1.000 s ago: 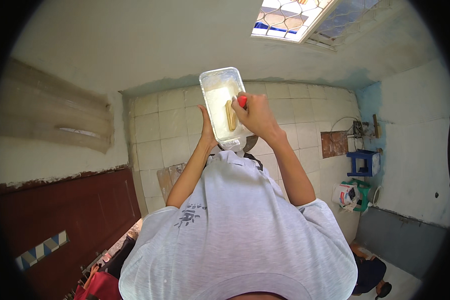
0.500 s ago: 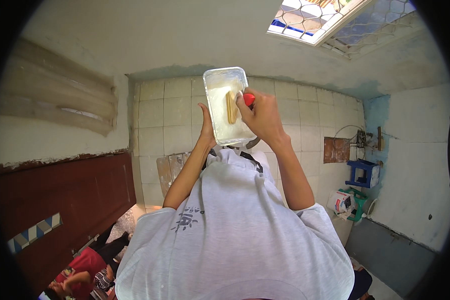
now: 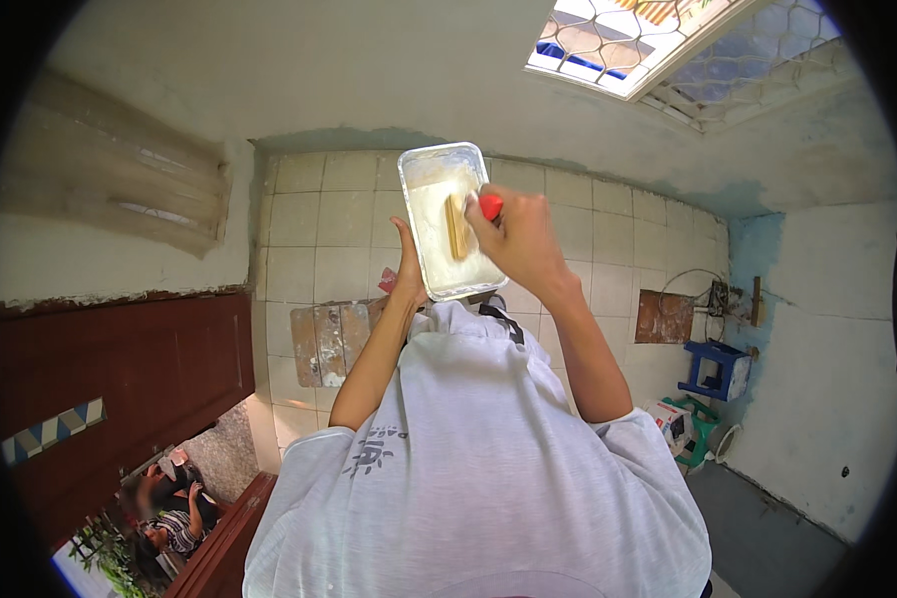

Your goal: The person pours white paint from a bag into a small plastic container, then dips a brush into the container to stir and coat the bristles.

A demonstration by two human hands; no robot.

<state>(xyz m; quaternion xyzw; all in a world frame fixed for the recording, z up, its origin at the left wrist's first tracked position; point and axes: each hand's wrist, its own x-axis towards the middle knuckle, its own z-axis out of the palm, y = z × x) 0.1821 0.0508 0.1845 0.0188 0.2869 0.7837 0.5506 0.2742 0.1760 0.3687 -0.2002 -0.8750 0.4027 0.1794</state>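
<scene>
A white rectangular paint tray (image 3: 441,163) is held out in front of my body, its bottom covered with creamy white paint (image 3: 432,214). My left hand (image 3: 410,267) supports it from the left, thumb stretched along the outside and the other fingers hidden beneath. In my right hand (image 3: 520,235) is a wide paintbrush (image 3: 455,227) with a red handle, gripped in closed fingers. Its long, yellowish head lies over the paint inside the tray, lengthwise with it.
Pale tiles cover the floor, with stained boards (image 3: 331,344) at left. A blue stool (image 3: 718,370) and green plastic item (image 3: 703,429) stand by the right wall. A grilled window (image 3: 608,45) is above. People (image 3: 174,528) sit beyond the red-brown door (image 3: 130,374).
The tray and both hands sit slightly lower and further left in view. The brush stays over the paint. More of the doorway at lower left shows as the view has shifted.
</scene>
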